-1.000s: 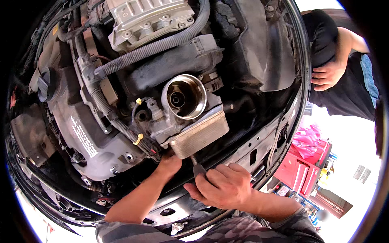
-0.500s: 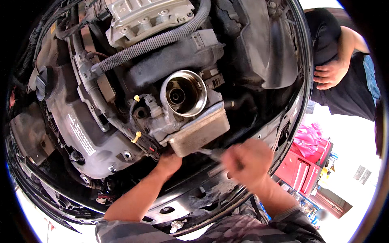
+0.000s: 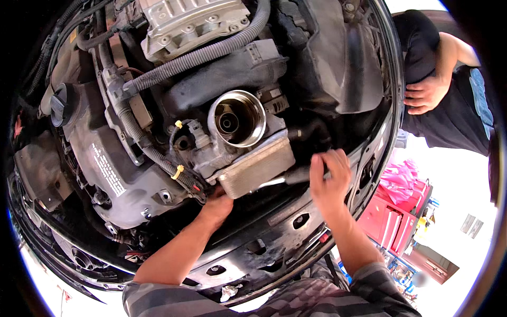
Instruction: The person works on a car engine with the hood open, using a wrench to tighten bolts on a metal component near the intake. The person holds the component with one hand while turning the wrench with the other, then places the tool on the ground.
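Observation:
My right hand (image 3: 331, 178) is closed round the dark grip of a ratchet wrench (image 3: 273, 183), near the front edge of the engine bay. Its silver shank runs left along the lower side of a boxy metal oil cooler (image 3: 257, 168), where the working end is hidden. My left hand (image 3: 217, 204) reaches in under the cooler's left corner, fingers out of sight behind it. Just above the cooler stands an open oil filter housing (image 3: 263, 120), a round metal cup with a dark inside and a ringed centre post.
A ribbed hose (image 3: 198, 59) crosses above the housing. At left lie the engine cover (image 3: 113, 182) and a wiring loom (image 3: 158, 161) with yellow ties. The front crossmember (image 3: 280, 232) runs beneath my forearms. Another person's hand (image 3: 426, 94) rests at right, above a red tool cabinet (image 3: 384, 224).
My right hand has swung away from me and slightly right with the wrench, so the handle now points farther up along the cooler. My left hand stays by the cooler's corner.

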`<state>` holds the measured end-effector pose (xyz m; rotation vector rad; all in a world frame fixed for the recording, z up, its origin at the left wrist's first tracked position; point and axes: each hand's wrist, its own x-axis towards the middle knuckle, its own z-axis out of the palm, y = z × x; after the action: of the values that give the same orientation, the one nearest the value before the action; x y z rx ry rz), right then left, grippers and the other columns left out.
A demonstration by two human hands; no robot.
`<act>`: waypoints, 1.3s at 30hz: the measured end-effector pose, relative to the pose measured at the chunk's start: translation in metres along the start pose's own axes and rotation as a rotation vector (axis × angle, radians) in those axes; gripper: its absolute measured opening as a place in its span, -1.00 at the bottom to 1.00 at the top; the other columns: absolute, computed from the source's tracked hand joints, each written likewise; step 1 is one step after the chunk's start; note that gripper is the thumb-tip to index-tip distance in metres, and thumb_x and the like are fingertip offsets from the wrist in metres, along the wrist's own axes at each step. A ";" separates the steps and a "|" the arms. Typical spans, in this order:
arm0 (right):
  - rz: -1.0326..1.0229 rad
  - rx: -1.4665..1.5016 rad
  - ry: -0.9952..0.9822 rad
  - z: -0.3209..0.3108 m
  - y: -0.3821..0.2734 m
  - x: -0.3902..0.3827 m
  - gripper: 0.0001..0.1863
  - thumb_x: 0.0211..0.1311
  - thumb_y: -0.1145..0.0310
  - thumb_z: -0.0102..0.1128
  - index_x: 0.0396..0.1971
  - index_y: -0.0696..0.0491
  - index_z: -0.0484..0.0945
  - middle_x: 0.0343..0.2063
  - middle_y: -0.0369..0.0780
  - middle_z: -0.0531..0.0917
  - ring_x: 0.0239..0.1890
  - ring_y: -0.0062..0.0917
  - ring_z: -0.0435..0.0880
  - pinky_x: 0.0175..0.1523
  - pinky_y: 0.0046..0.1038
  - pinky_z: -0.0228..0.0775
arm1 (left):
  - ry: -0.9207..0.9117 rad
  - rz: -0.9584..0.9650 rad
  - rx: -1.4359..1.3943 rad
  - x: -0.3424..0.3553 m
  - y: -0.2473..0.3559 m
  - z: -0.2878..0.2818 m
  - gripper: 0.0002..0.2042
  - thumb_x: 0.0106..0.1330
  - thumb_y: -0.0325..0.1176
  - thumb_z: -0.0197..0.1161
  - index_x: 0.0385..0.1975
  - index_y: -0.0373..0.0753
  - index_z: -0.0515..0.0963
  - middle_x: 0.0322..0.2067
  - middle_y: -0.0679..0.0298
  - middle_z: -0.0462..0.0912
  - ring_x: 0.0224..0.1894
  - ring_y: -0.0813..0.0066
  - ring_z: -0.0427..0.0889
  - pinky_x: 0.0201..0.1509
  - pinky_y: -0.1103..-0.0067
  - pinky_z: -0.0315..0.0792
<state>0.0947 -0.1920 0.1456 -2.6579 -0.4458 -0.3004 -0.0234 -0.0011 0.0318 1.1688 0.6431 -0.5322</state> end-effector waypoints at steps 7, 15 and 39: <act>-0.469 0.153 -0.127 -0.013 -0.073 0.003 -0.80 -0.15 0.44 0.27 -0.72 0.01 0.37 -0.70 -0.29 0.36 -0.63 -0.40 0.34 -0.37 -0.28 0.19 | -0.034 0.067 0.040 0.005 -0.006 -0.012 -0.55 0.33 -0.24 0.19 0.18 -0.23 0.36 0.14 0.28 0.44 0.21 0.45 0.34 0.33 0.48 0.15; 0.078 -0.033 -0.076 0.011 0.030 -0.012 -0.78 0.26 0.31 0.04 -0.53 0.09 0.53 -0.59 -0.17 0.53 -0.46 -0.24 0.46 -0.08 -0.26 0.25 | -0.334 -0.081 0.215 0.000 0.024 -0.009 -0.22 0.10 0.02 0.39 0.26 -0.25 0.24 0.25 0.11 0.31 0.33 0.26 0.18 0.37 0.43 0.06; -0.014 -0.212 -0.197 -0.016 -0.005 -0.001 -0.73 0.24 0.28 0.11 -0.61 0.09 0.42 -0.65 -0.16 0.53 -0.56 -0.21 0.53 -0.46 -0.23 0.35 | -0.236 0.128 0.493 0.008 0.014 -0.005 -0.25 0.16 0.11 0.30 0.22 -0.29 0.26 0.18 0.02 0.38 0.24 0.19 0.32 0.31 0.46 0.14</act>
<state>0.0895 -0.1950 0.1613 -2.9069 -0.5196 -0.0930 -0.0092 0.0071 0.0337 1.5670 0.2331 -0.7307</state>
